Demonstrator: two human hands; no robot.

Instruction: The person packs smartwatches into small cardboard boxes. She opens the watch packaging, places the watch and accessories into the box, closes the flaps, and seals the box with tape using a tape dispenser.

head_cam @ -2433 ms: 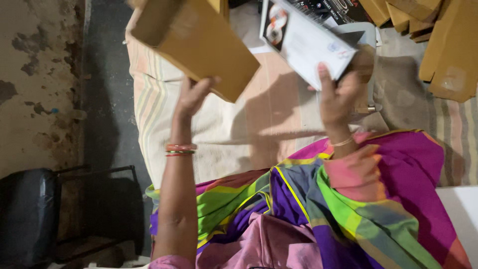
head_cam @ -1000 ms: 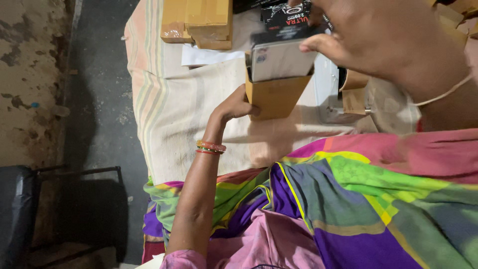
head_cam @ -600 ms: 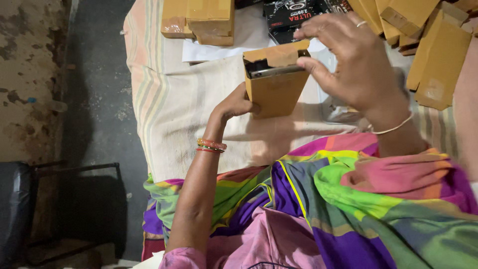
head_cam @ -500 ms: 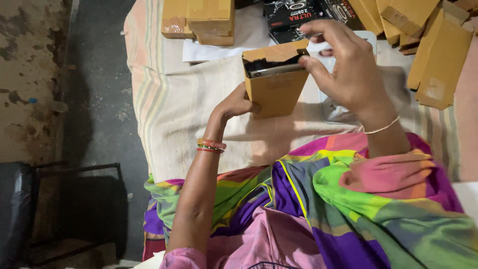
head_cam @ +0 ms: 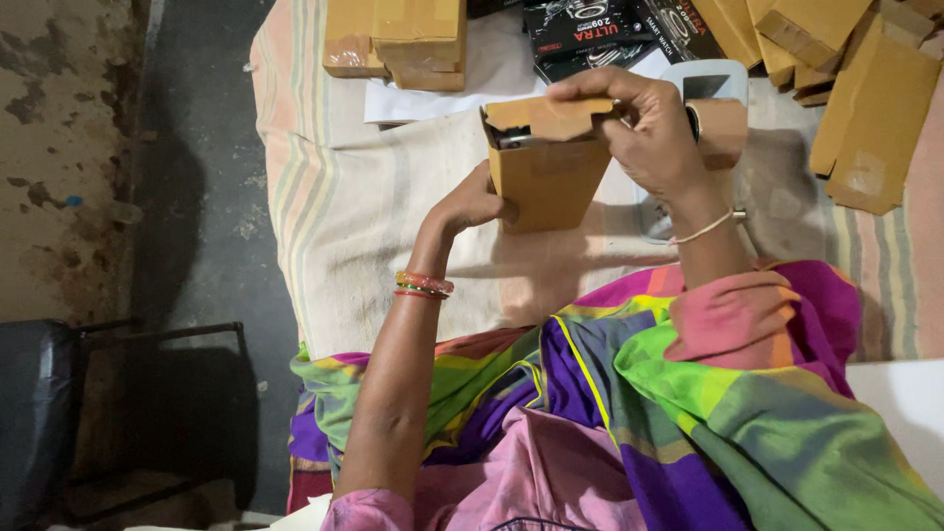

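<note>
Above the striped cloth-covered surface [head_cam: 324,246], at centre frame, the left hand [head_cam: 474,202] is gripping the lower side of a small brown cardboard carton [head_cam: 544,167], fingers closed on it. At 3 o'clock of the carton, the right hand [head_cam: 654,138] is pinching its open top flap. Similar brown cardboard boxes [head_cam: 398,37] are lying at 11 o'clock; flat brown cardboard sleeves [head_cam: 870,98] at 2 o'clock.

a small brown cardboard box [head_cam: 544,167] is standing upright above the striped cloth, its top end open and tilting slightly toward the right. its top flap is folding over the opening, partly covering a dark item sitting inside near the rim. the box is plain and unprinted, tapering a little in view toward its lower end, its front face lying in warm light.
</note>
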